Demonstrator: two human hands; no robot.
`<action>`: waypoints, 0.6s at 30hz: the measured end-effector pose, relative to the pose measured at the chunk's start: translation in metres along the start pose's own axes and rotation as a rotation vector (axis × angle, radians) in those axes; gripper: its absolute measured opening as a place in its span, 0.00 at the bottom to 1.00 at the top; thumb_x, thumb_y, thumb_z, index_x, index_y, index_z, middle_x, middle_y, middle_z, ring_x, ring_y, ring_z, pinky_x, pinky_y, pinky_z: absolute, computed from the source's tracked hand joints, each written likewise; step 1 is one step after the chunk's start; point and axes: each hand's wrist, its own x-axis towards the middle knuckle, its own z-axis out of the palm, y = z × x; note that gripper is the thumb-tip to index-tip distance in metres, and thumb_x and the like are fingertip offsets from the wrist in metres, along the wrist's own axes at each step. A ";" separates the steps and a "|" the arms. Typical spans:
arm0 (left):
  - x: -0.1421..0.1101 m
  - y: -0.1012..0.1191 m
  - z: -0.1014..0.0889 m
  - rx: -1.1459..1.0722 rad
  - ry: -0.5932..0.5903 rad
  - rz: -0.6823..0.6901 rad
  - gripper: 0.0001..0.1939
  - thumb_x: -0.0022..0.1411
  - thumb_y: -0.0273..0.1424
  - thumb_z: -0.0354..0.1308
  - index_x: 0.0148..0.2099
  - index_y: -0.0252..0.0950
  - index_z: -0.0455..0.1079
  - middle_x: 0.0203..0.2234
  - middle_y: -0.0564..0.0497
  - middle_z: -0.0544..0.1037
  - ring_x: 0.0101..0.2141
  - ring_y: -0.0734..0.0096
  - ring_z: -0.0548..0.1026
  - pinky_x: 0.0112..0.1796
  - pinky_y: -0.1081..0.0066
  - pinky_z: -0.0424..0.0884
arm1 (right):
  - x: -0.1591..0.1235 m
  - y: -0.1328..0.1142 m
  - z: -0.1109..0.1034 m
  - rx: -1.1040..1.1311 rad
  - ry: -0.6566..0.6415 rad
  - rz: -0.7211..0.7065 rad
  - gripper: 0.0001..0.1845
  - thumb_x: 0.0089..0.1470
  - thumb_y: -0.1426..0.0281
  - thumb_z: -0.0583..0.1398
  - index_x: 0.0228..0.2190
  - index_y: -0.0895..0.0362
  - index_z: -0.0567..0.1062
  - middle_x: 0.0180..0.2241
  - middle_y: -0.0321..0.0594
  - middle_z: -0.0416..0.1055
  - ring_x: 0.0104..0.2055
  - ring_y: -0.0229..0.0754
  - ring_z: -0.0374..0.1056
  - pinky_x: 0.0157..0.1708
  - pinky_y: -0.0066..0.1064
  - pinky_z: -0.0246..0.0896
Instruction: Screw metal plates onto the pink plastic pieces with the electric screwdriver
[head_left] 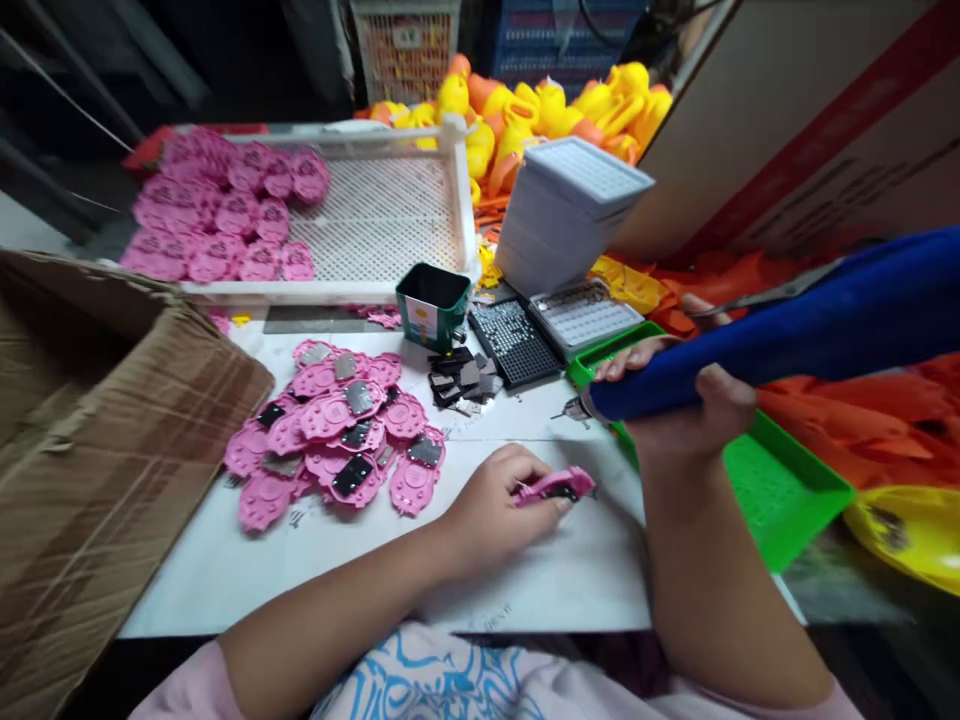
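Observation:
My left hand is closed around a pink plastic part with a dark plate on it, held just above the white work surface. In my right hand is a blue electric screwdriver, its fingers wrapped round the body. The screwdriver's metal tip points left, above and apart from the pink part. Left of my left hand lies a heap of similar pink parts, many carrying black or silvery plates. Several loose dark plates lie beyond my left hand.
Behind the heap, a white perforated tray holds stacked pink parts. A green tub, black grid tray and upright white box stand mid-table. Cardboard borders the left; a green tray and yellow bowl sit right.

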 end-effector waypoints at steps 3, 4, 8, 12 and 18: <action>-0.013 0.026 -0.013 0.303 0.074 0.159 0.06 0.56 0.29 0.61 0.38 0.37 0.73 0.33 0.48 0.76 0.36 0.64 0.73 0.41 0.68 0.67 | 0.000 0.002 -0.005 0.018 0.014 0.041 0.15 0.37 0.63 0.63 0.32 0.50 0.71 0.20 0.31 0.71 0.23 0.39 0.66 0.29 0.35 0.64; -0.018 0.036 -0.021 0.371 0.114 0.171 0.09 0.57 0.29 0.61 0.42 0.38 0.73 0.36 0.48 0.77 0.38 0.64 0.74 0.42 0.68 0.68 | 0.000 0.003 -0.006 0.025 0.030 0.048 0.16 0.35 0.63 0.64 0.31 0.50 0.71 0.20 0.31 0.71 0.23 0.39 0.65 0.29 0.35 0.64; -0.030 0.069 -0.070 0.699 0.345 0.131 0.09 0.62 0.30 0.57 0.46 0.38 0.72 0.41 0.47 0.78 0.43 0.61 0.74 0.46 0.66 0.67 | 0.001 0.007 -0.006 0.071 0.051 0.062 0.18 0.32 0.65 0.66 0.31 0.51 0.72 0.19 0.34 0.71 0.23 0.40 0.65 0.27 0.35 0.64; -0.030 0.083 -0.124 0.978 0.524 -0.068 0.13 0.63 0.31 0.53 0.49 0.36 0.70 0.46 0.44 0.77 0.48 0.57 0.73 0.49 0.62 0.66 | 0.003 0.009 -0.001 0.052 0.084 0.115 0.23 0.28 0.64 0.68 0.33 0.52 0.73 0.18 0.37 0.71 0.21 0.43 0.65 0.25 0.38 0.64; -0.022 0.068 -0.172 1.098 0.535 -0.202 0.16 0.60 0.30 0.53 0.48 0.33 0.73 0.46 0.40 0.77 0.48 0.54 0.74 0.50 0.62 0.67 | 0.001 0.009 0.004 0.062 0.094 0.148 0.27 0.26 0.61 0.69 0.35 0.51 0.74 0.17 0.36 0.70 0.21 0.44 0.66 0.24 0.38 0.66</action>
